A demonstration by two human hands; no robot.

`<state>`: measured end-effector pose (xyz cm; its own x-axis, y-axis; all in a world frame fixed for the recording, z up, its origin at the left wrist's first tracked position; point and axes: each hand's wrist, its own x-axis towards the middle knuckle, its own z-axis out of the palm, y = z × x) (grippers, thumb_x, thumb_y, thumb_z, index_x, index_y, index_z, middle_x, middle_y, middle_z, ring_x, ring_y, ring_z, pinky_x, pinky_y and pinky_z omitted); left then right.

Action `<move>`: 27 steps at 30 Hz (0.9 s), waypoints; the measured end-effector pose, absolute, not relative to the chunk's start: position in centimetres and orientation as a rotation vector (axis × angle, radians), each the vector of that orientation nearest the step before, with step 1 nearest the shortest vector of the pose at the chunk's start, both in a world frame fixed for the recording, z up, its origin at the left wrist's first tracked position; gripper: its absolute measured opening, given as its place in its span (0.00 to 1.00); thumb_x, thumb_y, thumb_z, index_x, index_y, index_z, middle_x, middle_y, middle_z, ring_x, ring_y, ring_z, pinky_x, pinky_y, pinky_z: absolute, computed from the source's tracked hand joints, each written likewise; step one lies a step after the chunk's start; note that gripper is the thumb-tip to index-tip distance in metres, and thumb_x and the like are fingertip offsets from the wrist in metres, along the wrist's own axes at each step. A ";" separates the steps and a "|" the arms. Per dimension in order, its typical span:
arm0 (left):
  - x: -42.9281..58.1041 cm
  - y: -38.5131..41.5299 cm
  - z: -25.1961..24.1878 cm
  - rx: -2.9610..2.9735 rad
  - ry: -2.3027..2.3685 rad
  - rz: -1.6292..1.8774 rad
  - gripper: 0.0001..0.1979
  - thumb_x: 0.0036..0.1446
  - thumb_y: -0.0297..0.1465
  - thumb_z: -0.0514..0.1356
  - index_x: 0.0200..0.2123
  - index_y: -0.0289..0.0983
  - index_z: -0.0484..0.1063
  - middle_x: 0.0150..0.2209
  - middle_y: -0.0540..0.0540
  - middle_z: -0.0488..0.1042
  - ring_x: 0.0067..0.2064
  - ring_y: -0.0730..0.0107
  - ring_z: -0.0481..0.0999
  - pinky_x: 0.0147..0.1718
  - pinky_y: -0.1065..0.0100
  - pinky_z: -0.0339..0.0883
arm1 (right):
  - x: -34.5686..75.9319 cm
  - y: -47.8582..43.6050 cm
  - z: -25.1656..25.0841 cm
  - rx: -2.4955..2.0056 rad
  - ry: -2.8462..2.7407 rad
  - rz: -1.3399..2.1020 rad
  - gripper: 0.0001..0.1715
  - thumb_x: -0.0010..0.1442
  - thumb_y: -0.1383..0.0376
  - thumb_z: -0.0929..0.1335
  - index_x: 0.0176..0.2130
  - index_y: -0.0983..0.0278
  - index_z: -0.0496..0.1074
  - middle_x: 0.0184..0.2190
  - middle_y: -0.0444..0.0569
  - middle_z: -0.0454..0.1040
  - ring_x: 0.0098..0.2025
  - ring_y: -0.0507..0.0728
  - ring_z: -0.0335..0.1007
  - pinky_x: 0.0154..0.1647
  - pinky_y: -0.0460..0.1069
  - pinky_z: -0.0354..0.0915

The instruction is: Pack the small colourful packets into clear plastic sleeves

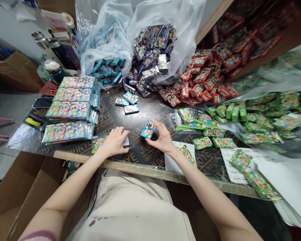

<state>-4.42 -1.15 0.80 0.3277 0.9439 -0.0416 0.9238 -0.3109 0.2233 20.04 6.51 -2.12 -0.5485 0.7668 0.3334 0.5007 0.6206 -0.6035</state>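
Observation:
Between the thumb and fingers of my right hand (163, 137) is a small blue printed box (148, 130), tilted just above or on the dark table. My left hand (116, 142) rests palm down near the front edge, its fingers apart. Under it lies a flat packet with a green printed label (99, 143); most of it is covered by the hand. Beyond both hands, three loose blue boxes (131, 109) lie close together. To the left stand stacks of clear-wrapped packs (67, 110) of printed boxes.
Clear bags spill blue boxes (107, 70) and purple boxes (150, 57) at the back. Red boxes (203, 83) heap behind right, green boxes (261, 117) at the right. Left are flasks (57, 48) and a black-and-yellow tool (32, 121); an open carton (22, 187) stands below.

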 end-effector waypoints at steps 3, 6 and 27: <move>-3.5 -0.7 0.7 2.398 1.652 0.155 0.29 0.48 0.39 0.63 0.53 0.36 0.64 0.48 0.38 0.65 0.49 0.51 0.65 0.48 0.54 0.63 | 19.6 5.5 -0.1 -0.850 -2.287 0.590 0.49 0.52 0.54 0.73 0.66 0.57 0.50 0.58 0.54 0.66 0.56 0.65 0.64 0.57 0.60 0.62; -2.7 -0.4 0.2 2.386 1.604 0.174 0.36 0.44 0.43 0.67 0.54 0.36 0.62 0.51 0.37 0.64 0.51 0.50 0.64 0.49 0.53 0.63 | 19.6 4.9 0.7 -0.797 -2.356 0.550 0.48 0.54 0.53 0.72 0.66 0.57 0.50 0.58 0.55 0.66 0.57 0.66 0.64 0.57 0.62 0.61; -2.6 -0.8 0.0 2.180 1.403 0.742 0.53 0.40 0.31 0.69 0.65 0.40 0.43 0.60 0.36 0.61 0.59 0.49 0.66 0.59 0.47 0.59 | 20.4 3.8 -0.3 -0.691 -2.314 0.680 0.39 0.47 0.59 0.72 0.57 0.59 0.61 0.52 0.55 0.71 0.53 0.65 0.67 0.53 0.61 0.59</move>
<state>-2.62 -0.75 -0.03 0.3406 0.9188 0.1995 0.6818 -0.3875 0.6205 20.40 3.82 -0.29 -0.6695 0.6193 0.4103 0.2991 0.7303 -0.6142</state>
